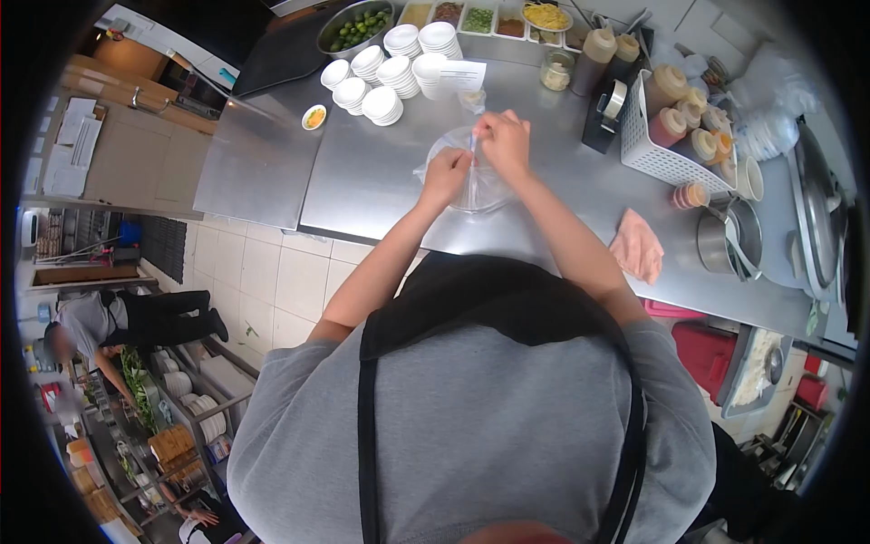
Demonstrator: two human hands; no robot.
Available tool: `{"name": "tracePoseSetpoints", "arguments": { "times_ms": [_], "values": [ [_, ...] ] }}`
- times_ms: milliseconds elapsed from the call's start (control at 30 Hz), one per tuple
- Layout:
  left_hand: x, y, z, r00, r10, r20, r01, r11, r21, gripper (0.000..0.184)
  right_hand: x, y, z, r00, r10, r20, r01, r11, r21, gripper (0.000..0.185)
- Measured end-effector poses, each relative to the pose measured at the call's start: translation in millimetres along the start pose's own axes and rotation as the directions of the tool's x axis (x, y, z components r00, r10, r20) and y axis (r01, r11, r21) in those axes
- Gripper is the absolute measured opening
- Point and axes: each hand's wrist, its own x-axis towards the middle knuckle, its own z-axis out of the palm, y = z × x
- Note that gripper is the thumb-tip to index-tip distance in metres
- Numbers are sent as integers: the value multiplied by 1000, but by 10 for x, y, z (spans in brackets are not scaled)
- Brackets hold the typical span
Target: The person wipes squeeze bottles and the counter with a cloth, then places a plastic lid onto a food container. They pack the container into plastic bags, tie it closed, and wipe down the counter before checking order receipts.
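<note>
A clear plastic bag point(480, 192) lies on the steel counter, spread round beneath my hands, with its gathered top standing up between them. My left hand point(446, 174) pinches the gathered plastic from the left. My right hand point(505, 143), a little higher and to the right, has its fingers closed at the same neck of the bag. A thin bluish strip shows between the two hands. Just beyond them sits a small clear plastic bundle point(471, 98), below a white paper slip point(463, 74). What is inside the large bag is too unclear to tell.
Stacked white bowls point(381, 106), a small dish point(314, 117) and a bowl of limes point(355, 31) stand at the back left. On the right are a tape dispenser point(604, 118), a bottle basket point(666, 168), a pink cloth point(638, 246) and a pot point(716, 245). People work far left.
</note>
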Motion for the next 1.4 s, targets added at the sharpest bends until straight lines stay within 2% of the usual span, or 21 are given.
{"name": "tracePoseSetpoints", "arguments": {
  "times_ms": [67, 133, 233, 367, 433, 467, 667, 767, 833, 900, 967, 1000, 1033, 1067, 1100, 1167, 1200, 1267, 1300, 1367, 1400],
  "values": [
    [-6, 4, -13, 1000, 18, 11, -18, 999, 45, 21, -1, 6, -11, 999, 43, 13, -43, 999, 26, 2],
    [-6, -1, -10, 1000, 3, 18, -3, 1000, -13, 20, -17, 30, -58, 972, 207, 114, -231, 936, 266, 8],
    [-18, 4, 10, 999, -36, 25, 38, 996, -83, 20, -52, -188, -214, 960, 235, 151, -248, 966, 71, 15],
    [-32, 30, 68, 1000, -25, 9, 26, 998, -62, 20, -87, -117, -72, 982, 32, 188, -62, 986, 156, 20],
    [-32, -1, 125, 992, 42, -119, -59, 989, -137, 18, -49, -136, -8, 910, 238, 340, -358, 863, 355, 22],
    [-27, 1, 127, 992, 42, -119, -58, 989, -136, 18, -22, -147, 20, 910, 238, 340, -359, 863, 357, 22],
    [-28, -72, 144, 967, 201, -157, -198, 980, 33, 21, 183, 41, 221, 931, 274, 241, -342, 887, 310, 20],
    [29, -129, 133, 966, 243, -86, -231, 965, 127, 17, 126, 75, 14, 892, 370, 259, -442, 834, 330, 18],
    [24, -76, 108, 970, 240, -32, -225, 943, 245, 20, -48, 253, -236, 962, 191, 196, -257, 876, 409, 23],
    [-7, 62, 43, 967, 254, 22, -250, 928, 276, 22, -273, 457, -709, 994, 82, 67, -99, 941, 322, 20],
    [41, 59, 17, 945, 321, 60, -319, 867, 382, 26, -653, 673, -1215, 994, 106, -34, -97, 975, 200, 17],
    [84, 49, -5, 943, 324, 78, -329, 868, 373, 26, -884, 718, -1459, 985, 171, -34, -166, 979, 119, 16],
    [127, 49, -40, 976, 199, 93, -219, 905, 365, 24, -1127, 762, -1690, 971, 237, -37, -236, 971, 40, 15],
    [171, 57, -78, 992, 70, 108, -105, 927, 361, 23, -1376, 880, -1884, 989, 144, 22, -139, 978, -155, 18],
    [205, 77, -120, 990, 71, 123, -111, 927, 359, 23, -1628, 1038, -2046, 993, 63, 101, -26, 942, -335, 22],
    [240, 145, -227, 983, -34, 181, -16, 963, 269, 22, -2145, 1452, -2267, 974, 131, 186, 3, 812, -584, 33],
    [232, 188, -286, 980, -33, 195, -22, 963, 270, 22, -2327, 1655, -2380, 973, 143, 180, -11, 809, -587, 33],
    [182, 283, -436, 978, -58, 200, 32, 991, 132, 19, -2562, 1950, -2494, 936, 328, -128, -290, 514, -808, 43],
    [152, 303, -536, 976, -55, 210, 27, 991, 135, 19, -2585, 2012, -2409, 932, 335, -136, -301, 509, -806, 43],
    [69, 333, -742, 978, -97, 183, 93, 995, 31, 16, -2528, 2157, -2231, 821, 400, -408, -564, 457, -688, 49],
    [7, 367, -836, 977, -96, 189, 92, 995, 30, 16, -2442, 2113, -2059, 833, 390, -393, -538, 399, -742, 55]
  ]
}}
